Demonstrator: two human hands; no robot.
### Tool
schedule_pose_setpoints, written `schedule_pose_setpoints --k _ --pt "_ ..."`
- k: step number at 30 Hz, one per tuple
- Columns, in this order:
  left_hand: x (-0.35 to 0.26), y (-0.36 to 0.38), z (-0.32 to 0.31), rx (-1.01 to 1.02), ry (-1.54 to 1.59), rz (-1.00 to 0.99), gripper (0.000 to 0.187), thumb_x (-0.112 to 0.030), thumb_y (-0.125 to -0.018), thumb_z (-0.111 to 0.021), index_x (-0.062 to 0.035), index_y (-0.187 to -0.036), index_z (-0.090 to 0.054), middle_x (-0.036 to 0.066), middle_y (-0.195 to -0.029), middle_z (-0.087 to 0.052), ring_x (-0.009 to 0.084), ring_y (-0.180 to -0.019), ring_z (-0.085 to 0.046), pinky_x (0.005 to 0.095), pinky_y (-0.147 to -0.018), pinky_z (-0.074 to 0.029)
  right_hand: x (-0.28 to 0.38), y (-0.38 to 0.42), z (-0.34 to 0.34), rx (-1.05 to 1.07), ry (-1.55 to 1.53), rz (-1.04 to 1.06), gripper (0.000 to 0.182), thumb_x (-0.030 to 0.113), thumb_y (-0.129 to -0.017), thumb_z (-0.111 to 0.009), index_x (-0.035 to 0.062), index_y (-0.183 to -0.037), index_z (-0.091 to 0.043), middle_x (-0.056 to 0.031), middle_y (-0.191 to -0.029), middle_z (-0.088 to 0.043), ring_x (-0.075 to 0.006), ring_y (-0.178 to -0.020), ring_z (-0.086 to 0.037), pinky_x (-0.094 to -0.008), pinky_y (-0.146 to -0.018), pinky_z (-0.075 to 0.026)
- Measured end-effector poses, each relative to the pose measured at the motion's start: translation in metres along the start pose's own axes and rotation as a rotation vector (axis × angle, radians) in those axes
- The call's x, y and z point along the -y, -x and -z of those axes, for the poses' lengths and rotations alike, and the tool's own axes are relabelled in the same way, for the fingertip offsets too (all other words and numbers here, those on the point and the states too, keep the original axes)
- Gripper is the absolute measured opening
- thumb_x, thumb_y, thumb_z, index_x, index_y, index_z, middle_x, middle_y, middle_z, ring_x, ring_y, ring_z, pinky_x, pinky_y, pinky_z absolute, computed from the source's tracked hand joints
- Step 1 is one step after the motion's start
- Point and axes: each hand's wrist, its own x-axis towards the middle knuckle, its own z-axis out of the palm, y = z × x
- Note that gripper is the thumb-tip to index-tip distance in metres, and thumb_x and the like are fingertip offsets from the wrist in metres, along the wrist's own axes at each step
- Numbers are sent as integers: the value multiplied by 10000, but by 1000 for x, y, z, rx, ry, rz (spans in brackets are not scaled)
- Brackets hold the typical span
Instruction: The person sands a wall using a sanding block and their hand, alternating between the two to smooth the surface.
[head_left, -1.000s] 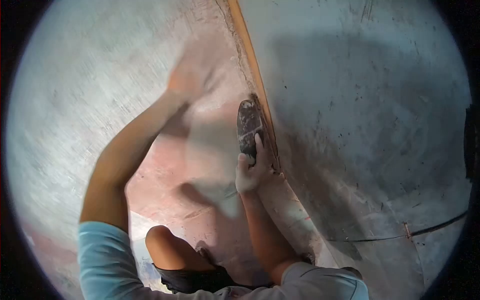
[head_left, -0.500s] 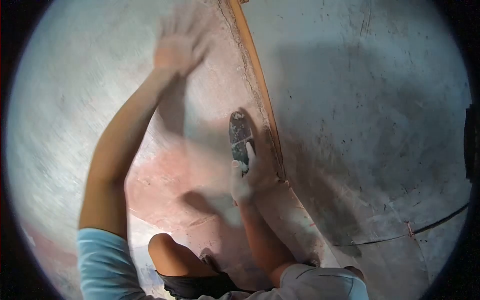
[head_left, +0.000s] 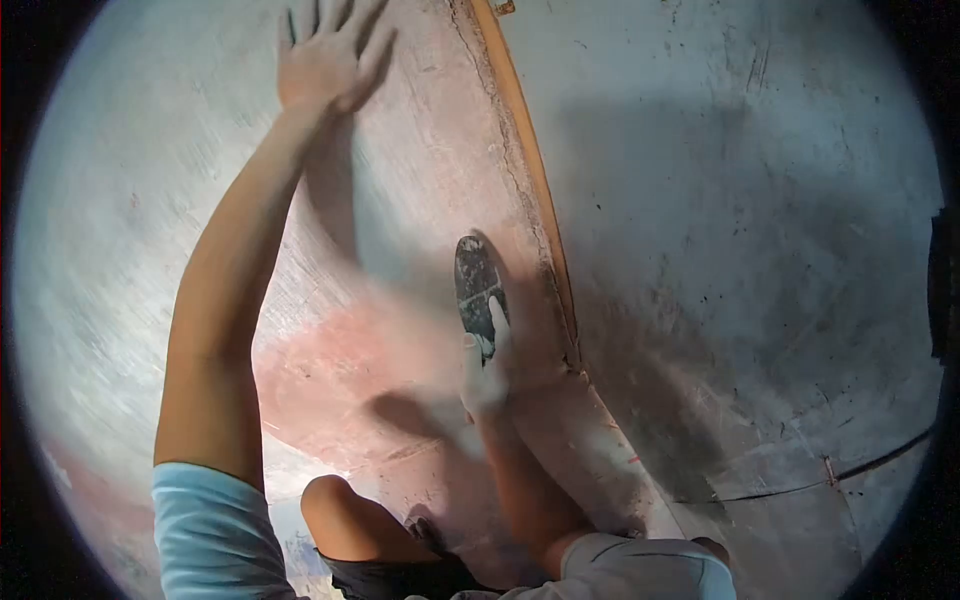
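My left hand (head_left: 325,65) lies flat at the top of the pale, pink-patched surface (head_left: 430,130), fingers spread, with the fingertips cut off by the frame's edge. Lower down, my right hand (head_left: 485,375) grips the near end of a dark, dusty, long block with a rounded far end (head_left: 477,275). The thumb rests along its top. The block lies against the pink-grey surface, just left of the orange-brown edge strip (head_left: 532,150). What lies under the block is hidden.
A cracked seam runs beside the strip. Right of it stands a grey, scuffed panel (head_left: 720,250) with a shadow across it. A dark line (head_left: 885,455) crosses the lower right. My bent knee (head_left: 340,515) and dark shorts (head_left: 400,575) are at the bottom.
My left hand has shifted left and slightly up, and now shows sharply instead of blurred. My right hand and the block have slid slightly down.
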Motion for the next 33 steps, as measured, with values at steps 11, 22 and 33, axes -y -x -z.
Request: schedule_pose_setpoints --k 11,22,33 --pt "-63 74 2 108 153 -248 644 -522 -1055 -402 -368 -1655 -226 40 -1748 -136 385 -1591 -145 613 -1269 -144 -23 2 3 30 -226 -129 873 569 -930 -713 -28 -1503 -437 -148 -943 -642 -261 -684 -661 -377 -664 -577" --pt "-94 287 69 301 1211 -193 254 -177 -936 -706 -98 -1175 -742 122 -1453 -613 331 -1349 -579 549 -1201 -361 61 -25 6 224 -622 -350 1083 855 -926 -320 15 -1602 -228 -48 -603 -515 -137 -372 -403 -291 -332 -307" --pt "-102 373 112 946 1533 164 332 -298 -1029 -594 -101 -1270 -707 105 -1489 -578 323 -1311 -594 455 -1055 -516 -11 -1 25 273 -517 -425 701 561 -1052 -456 88 -1561 -360 -24 -715 -498 -146 -562 -497 -286 -477 -422"
